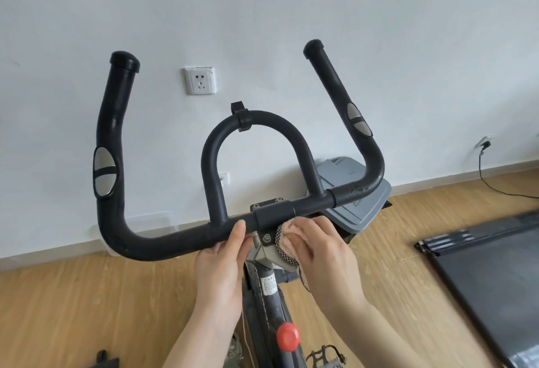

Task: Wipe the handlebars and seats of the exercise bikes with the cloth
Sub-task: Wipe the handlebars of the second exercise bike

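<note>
Black padded handlebars (175, 240) of an exercise bike fill the middle of the view, with two upswept ends and an inner loop (256, 122). My left hand (223, 262) grips the crossbar just left of the centre clamp, thumb over the top. My right hand (323, 253) holds a pinkish cloth (287, 236) with a checkered edge and presses it against the grey bracket under the clamp. The seat is out of view.
The bike's frame with a red knob (287, 335) runs down below my hands. A grey device (354, 192) sits on the wooden floor by the white wall. A black treadmill mat (490, 280) lies at right. A wall socket (200, 81) sits behind.
</note>
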